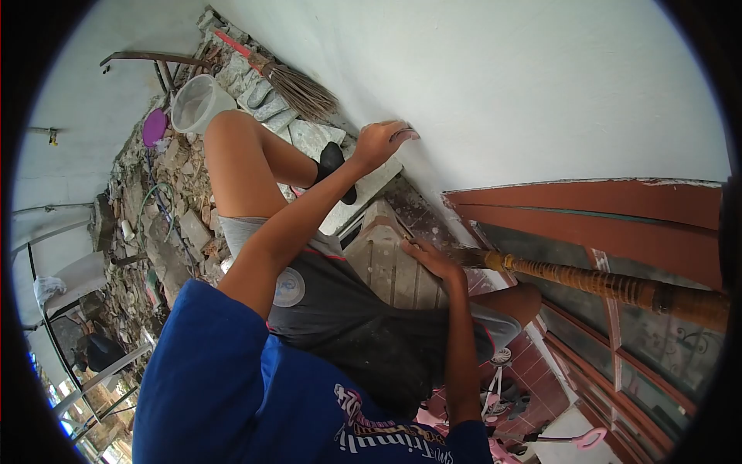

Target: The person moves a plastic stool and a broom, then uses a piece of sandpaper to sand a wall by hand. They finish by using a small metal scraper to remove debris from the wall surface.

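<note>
My left hand [378, 145] is raised to the white wall [525, 93], its fingers closed on a small folded pinkish sheet [404, 134] that looks like sandpaper. The sheet is at the wall's surface; most of it is hidden by the hand. Lower down, my right hand [434, 258] lies with fingers stretched along a grey-beige ribbed plastic block [393, 267], perhaps a stool or container, between my legs. Beyond that hand, a brown pole wrapped in bands [587, 280] runs off to the right.
Broken masonry [166, 209] covers the ground at left. A stick broom [297, 87] leans against the wall, near a translucent bucket [199, 103] and a pickaxe [158, 58]. Red-brown window framing [587, 216] stands at right, above pink-handled objects [590, 439] on red tiles.
</note>
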A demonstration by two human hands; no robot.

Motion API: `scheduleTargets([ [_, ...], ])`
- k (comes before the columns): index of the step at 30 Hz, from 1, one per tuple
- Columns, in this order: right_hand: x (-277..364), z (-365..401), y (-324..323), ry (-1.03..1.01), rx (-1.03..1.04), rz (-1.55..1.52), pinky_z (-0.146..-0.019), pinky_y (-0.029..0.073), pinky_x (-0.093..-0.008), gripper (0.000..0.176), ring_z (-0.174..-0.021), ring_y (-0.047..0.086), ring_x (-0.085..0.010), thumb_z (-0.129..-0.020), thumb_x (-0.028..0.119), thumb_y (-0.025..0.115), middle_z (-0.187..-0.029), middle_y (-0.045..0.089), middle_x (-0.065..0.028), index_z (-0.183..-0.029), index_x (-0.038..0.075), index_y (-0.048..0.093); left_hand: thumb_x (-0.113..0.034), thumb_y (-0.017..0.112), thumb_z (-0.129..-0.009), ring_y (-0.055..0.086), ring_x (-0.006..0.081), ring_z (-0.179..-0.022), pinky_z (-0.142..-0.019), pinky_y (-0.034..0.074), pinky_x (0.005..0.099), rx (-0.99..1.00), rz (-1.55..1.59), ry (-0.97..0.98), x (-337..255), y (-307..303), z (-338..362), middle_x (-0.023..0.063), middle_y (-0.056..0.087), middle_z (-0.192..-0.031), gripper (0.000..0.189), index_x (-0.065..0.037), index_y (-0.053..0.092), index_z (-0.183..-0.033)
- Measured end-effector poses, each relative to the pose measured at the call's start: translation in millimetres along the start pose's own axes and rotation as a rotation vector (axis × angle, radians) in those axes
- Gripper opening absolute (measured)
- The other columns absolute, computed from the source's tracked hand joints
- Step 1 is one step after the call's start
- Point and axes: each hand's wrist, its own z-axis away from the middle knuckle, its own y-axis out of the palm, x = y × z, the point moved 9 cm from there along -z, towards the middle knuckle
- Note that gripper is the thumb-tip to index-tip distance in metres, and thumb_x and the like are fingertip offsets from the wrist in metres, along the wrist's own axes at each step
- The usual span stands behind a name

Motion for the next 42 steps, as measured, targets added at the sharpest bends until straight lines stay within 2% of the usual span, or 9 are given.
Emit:
scheduleTargets([
  [4, -5, -6, 0, -0.013, -0.013, 0.006, -0.098, 0.03, -0.0339, 0.092, -0.117, 0.043, -0.0299, -0.074, 0.068, 0.047, -0.127, 0.043, -0.0226, -0.128, -0.005, 0.037, -0.024, 0.059, -0.081, 0.057, 0.0269, -0.06, -0.056, 0.044, 0.0326, 0.137, -0.115, -0.082, 22, 18, 10, 0.0084, 0.062, -0.074, 0.017, -0.009, 0.066, -0.085],
  [7, 7, 0, 1, -0.039, 0.052, 0.001, -0.099, 0.029, -0.0343, 0.094, -0.119, 0.041, -0.0304, -0.073, 0.069, 0.047, -0.128, 0.041, -0.0233, -0.129, -0.005, 0.035, -0.026, 0.058, -0.082, 0.058, 0.0267, -0.062, -0.057, 0.044, 0.0344, 0.033, 0.068, -0.029, 10, 9, 3, 0.0078, 0.063, -0.073, 0.019, -0.008, 0.065, -0.081],
  [17, -7, -10, -2, 0.005, -0.017, 0.017, -0.099, 0.029, -0.0351, 0.094, -0.118, 0.041, -0.0319, -0.071, 0.07, 0.049, -0.124, 0.043, -0.0242, -0.126, -0.005, 0.037, -0.029, 0.057, -0.082, 0.057, 0.027, -0.061, -0.056, 0.044, 0.0346, 0.094, -0.047, -0.158, 29, 14, 10, 0.0078, 0.062, -0.07, 0.021, -0.01, 0.066, -0.083],
  [26, -20, -12, 2, 0.011, 0.049, 0.066, -0.089, 0.039, -0.0345, 0.095, -0.105, 0.052, -0.0294, -0.067, 0.07, 0.054, -0.117, 0.05, -0.0235, -0.125, -0.004, 0.041, -0.029, 0.057, -0.082, 0.055, 0.0286, -0.058, -0.056, 0.043, 0.0363, -0.026, 0.02, -0.011, 3, 7, 4, 0.0109, 0.061, -0.072, 0.021, -0.009, 0.064, -0.084],
  [31, -27, -11, 11, 0.11, 0.131, -0.026, -0.084, 0.042, -0.034, 0.093, -0.093, 0.059, -0.0284, -0.064, 0.071, 0.056, -0.106, 0.057, -0.0214, -0.116, -0.006, 0.051, -0.029, 0.053, -0.084, 0.058, 0.0324, -0.071, -0.062, 0.043, 0.0425, 0.27, -0.187, -0.208, 49, 36, 29, 0.0131, 0.06, -0.071, 0.025, -0.006, 0.06, -0.079],
  [34, -39, -15, 8, 0.159, 0.108, 0.045, -0.079, 0.044, -0.0328, 0.085, -0.091, 0.057, -0.0244, -0.069, 0.066, 0.056, -0.104, 0.057, -0.0172, -0.115, -0.005, 0.05, -0.025, 0.05, -0.085, 0.058, 0.0343, -0.074, -0.067, 0.043, 0.0443, 0.362, -0.17, -0.117, 69, 56, 49, 0.0144, 0.06, -0.073, 0.021, -0.006, 0.058, -0.084],
  [38, -50, -24, 3, 0.147, 0.027, 0.081, -0.081, 0.044, -0.0328, 0.087, -0.095, 0.056, -0.0251, -0.069, 0.066, 0.056, -0.106, 0.056, -0.0188, -0.117, -0.007, 0.048, -0.02, 0.049, -0.085, 0.058, 0.0338, -0.077, -0.068, 0.044, 0.0432, 0.326, -0.12, -0.091, 59, 54, 43, 0.0145, 0.062, -0.083, 0.018, -0.006, 0.058, -0.092],
  [40, -47, -17, 9, 0.202, 0.103, 0.033, -0.095, 0.035, -0.0351, 0.112, -0.113, 0.047, -0.0321, -0.058, 0.075, 0.055, -0.125, 0.043, -0.0268, -0.126, -0.011, 0.035, -0.021, 0.052, -0.084, 0.057, 0.033, -0.074, -0.065, 0.043, 0.042, 0.266, -0.012, -0.067, 45, 48, 33, 0.0147, 0.06, -0.079, 0.018, -0.007, 0.059, -0.091],
  [42, -48, -18, 9, 0.198, 0.097, 0.029, -0.095, 0.034, -0.0349, 0.112, -0.113, 0.046, -0.0323, -0.058, 0.075, 0.055, -0.125, 0.042, -0.0269, -0.127, -0.011, 0.034, -0.023, 0.054, -0.083, 0.056, 0.0321, -0.07, -0.063, 0.042, 0.0408, 0.205, 0.093, -0.04, 30, 39, 23, 0.0148, 0.059, -0.076, 0.018, -0.008, 0.061, -0.091],
])
